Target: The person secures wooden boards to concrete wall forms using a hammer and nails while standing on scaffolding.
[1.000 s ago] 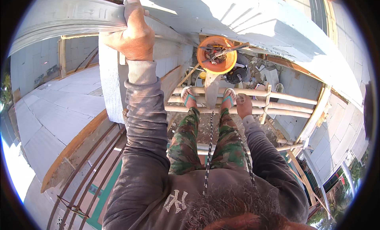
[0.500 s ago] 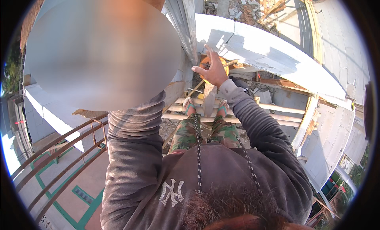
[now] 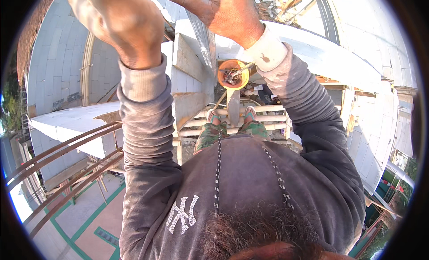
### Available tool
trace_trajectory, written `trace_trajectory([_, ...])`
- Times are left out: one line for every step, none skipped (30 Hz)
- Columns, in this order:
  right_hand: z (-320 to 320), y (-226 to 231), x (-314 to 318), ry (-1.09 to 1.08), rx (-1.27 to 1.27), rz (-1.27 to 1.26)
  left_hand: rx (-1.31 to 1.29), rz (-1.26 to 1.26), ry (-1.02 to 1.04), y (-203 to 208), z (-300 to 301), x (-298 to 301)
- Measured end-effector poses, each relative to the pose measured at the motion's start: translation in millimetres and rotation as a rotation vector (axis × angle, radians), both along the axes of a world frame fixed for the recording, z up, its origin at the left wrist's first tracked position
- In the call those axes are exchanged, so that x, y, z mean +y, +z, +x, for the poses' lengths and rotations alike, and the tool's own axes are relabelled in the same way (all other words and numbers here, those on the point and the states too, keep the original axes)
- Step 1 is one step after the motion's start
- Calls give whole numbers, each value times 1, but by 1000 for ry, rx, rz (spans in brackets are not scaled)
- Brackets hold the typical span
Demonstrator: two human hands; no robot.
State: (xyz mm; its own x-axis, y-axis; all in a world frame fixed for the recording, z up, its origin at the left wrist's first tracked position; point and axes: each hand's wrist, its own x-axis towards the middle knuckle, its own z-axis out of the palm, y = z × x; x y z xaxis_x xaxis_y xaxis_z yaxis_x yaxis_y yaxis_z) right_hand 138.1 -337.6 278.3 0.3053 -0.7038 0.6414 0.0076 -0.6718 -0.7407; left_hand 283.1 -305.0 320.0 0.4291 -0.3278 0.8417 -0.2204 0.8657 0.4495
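Note:
My left hand is raised at the upper left, its fingers curled and partly cut off by the top edge. What it holds, if anything, is hidden. My right hand is up at the top centre, with the thumb stretched to the left and the other fingers running out of view. Behind the right hand stands a shiny grey metal post, close to it; whether they touch I cannot tell. Below that hand is an orange bucket with tools in it, among them a light stick-like handle.
Bamboo poles lie under my sandalled feet. Pale block walls rise right and left, and a wooden board stands beside the post. Curved rusty bars project at the left, above a lower tiled floor. Rubble lies at the back.
My right hand has gone up from near the bucket to the top of the view. The left hand, blurred over before, now shows at the upper left. The bucket is now in plain sight.

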Motion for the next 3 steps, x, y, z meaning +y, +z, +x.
trace_trajectory([-5,22,-2,17,-31,-17,-64,119,107,-47,-13,17])
trace_trajectory([-10,42,-6,36,-63,-32,-46,254,66,-87,-24,31])
trace_trajectory([-11,50,0,25,-63,-33,-48,489,77,-125,-38,49])
